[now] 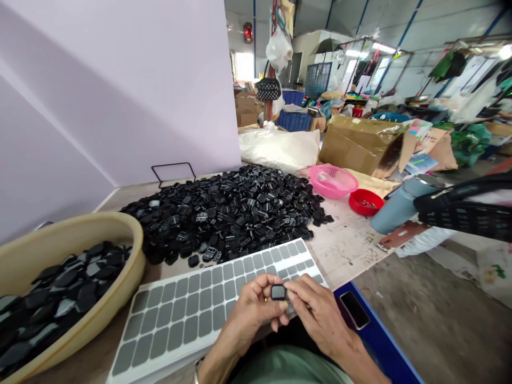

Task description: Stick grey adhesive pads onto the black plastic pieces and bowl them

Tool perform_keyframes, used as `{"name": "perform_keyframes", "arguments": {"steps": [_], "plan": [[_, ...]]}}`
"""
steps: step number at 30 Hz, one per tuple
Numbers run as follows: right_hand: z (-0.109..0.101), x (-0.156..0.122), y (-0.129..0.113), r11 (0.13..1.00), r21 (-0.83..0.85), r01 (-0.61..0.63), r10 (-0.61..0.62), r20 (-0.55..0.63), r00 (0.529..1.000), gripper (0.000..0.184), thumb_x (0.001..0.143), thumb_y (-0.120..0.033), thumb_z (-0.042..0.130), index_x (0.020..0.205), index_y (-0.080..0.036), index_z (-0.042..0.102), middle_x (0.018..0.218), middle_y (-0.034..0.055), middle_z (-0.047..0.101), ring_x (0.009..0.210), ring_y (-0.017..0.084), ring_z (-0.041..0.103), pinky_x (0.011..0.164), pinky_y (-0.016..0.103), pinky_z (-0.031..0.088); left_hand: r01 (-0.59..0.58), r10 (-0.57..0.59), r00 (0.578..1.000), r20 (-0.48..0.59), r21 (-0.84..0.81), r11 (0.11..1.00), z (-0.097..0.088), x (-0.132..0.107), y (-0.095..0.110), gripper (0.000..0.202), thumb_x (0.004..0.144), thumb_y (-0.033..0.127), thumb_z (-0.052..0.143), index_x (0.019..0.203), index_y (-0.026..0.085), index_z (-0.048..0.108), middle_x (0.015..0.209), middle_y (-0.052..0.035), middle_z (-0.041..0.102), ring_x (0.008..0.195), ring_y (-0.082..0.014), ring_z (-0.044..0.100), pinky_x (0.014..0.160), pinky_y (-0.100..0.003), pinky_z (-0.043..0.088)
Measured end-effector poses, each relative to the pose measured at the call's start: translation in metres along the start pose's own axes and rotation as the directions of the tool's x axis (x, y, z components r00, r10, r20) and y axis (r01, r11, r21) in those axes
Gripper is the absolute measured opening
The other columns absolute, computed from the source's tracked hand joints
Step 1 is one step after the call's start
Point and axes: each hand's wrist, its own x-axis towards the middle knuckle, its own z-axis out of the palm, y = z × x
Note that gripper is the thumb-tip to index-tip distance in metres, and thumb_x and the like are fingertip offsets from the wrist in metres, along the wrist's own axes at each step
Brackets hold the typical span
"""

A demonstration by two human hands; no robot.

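A small black plastic piece [278,292] with a grey rounded-rectangle face is held up near my lap. My left hand [254,304] pinches it from the left between thumb and fingers. From the other side, my right hand [316,306] has its thumb and forefinger closed at the piece's right edge. Under and beyond both hands lies a white sheet [168,312] bearing rows of grey rounded-rectangle stickers; my hands cover part of it. Past the sheet spreads a large heap of similar black plastic pieces [236,205] on the table.
A cream tub [138,256] of black pieces stands left. Right of the heap are a pink basket [334,181], a red bowl [366,202] and a blue-grey bottle [396,205]. A phone [354,309] lies on a blue surface [384,346]. A cardboard box [360,144] sits behind.
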Motion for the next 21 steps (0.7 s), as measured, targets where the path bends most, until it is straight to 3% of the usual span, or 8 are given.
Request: {"name": "perform_keyframes", "arguments": {"steps": [7, 12, 15, 18, 21], "plan": [[0.001, -0.001, -0.001, 0.997, -0.075, -0.005, 0.006, 0.021, 1.0, 0.023, 0.096, -0.02, 0.038, 0.102, -0.023, 0.06, 0.086, 0.0029, 0.058, 0.075, 0.015, 0.058, 0.067, 0.027, 0.043, 0.0, 0.001, 1.0, -0.006, 0.044, 0.999, 0.0, 0.002, -0.001, 0.043, 0.069, 0.032, 0.077, 0.098, 0.014, 0.053, 0.063, -0.0004, 0.064, 0.049, -0.011, 0.06, 0.043, -0.017, 0.043], [0.006, -0.001, -0.005, 0.979, -0.205, 0.004, 0.006, 0.051, 0.999, 0.025, 0.096, -0.019, 0.035, 0.098, -0.021, 0.06, 0.084, 0.0033, 0.057, 0.075, 0.016, 0.058, 0.068, 0.027, 0.042, 0.0, 0.026, 0.994, -0.104, 0.244, 0.97, 0.004, 0.005, -0.006, 0.029, 0.079, 0.04, 0.064, 0.089, 0.015, 0.056, 0.044, 0.0032, 0.054, 0.036, -0.0081, 0.043, 0.038, -0.018, 0.03], [-0.003, -0.001, 0.004, 0.951, -0.31, 0.004, 0.018, 0.066, 0.998, 0.025, 0.097, -0.02, 0.035, 0.095, -0.022, 0.06, 0.083, 0.003, 0.057, 0.074, 0.017, 0.058, 0.067, 0.027, 0.041, -0.059, 0.132, 0.981, -0.144, 0.426, 0.903, 0.003, 0.004, -0.003, 0.021, 0.082, 0.036, 0.06, 0.085, 0.016, 0.06, 0.047, 0.0045, 0.05, 0.042, -0.0083, 0.041, 0.043, -0.019, 0.03], [-0.023, -0.002, 0.021, 0.912, -0.389, -0.132, 0.122, -0.05, 0.991, 0.025, 0.097, -0.02, 0.035, 0.096, -0.022, 0.06, 0.086, 0.003, 0.06, 0.075, 0.017, 0.06, 0.065, 0.027, 0.04, -0.123, 0.274, 0.943, -0.189, 0.567, 0.814, -0.002, 0.003, 0.006, 0.019, 0.084, 0.036, 0.057, 0.087, 0.019, 0.063, 0.051, 0.0046, 0.048, 0.049, -0.0106, 0.042, 0.05, -0.021, 0.031], [-0.038, -0.001, 0.036, 0.869, -0.444, -0.219, 0.186, -0.116, 0.976, 0.021, 0.094, -0.017, 0.037, 0.098, -0.022, 0.057, 0.088, 0.0019, 0.063, 0.076, 0.016, 0.062, 0.065, 0.027, 0.04, -0.174, 0.314, 0.946, -0.079, 0.695, 0.697, -0.002, 0.003, 0.01, 0.017, 0.086, 0.034, 0.054, 0.088, 0.021, 0.063, 0.056, 0.004, 0.049, 0.053, -0.0118, 0.041, 0.053, -0.022, 0.029]]}}
